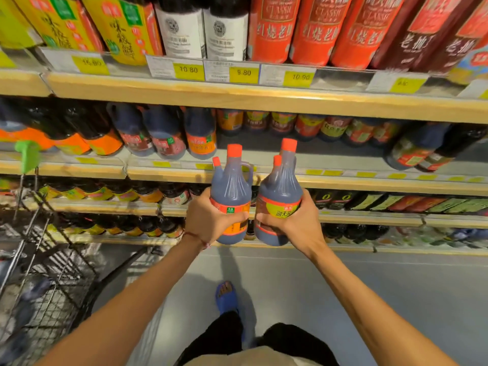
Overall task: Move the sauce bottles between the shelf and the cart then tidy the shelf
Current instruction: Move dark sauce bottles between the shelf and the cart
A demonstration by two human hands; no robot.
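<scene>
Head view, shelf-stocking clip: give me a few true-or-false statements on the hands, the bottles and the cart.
1. Each hand holds a dark sauce bottle pack with orange-red caps. True: the left hand grips the left bottle pack, the right hand the right bottle pack.
2. The bottles in hand lie on their sides. False: they are upright, caps up.
3. The wire cart is on the person's left. True.
4. The middle shelf straight ahead is packed at the front. False: its front is bare there, with bottles only further back.
</scene>
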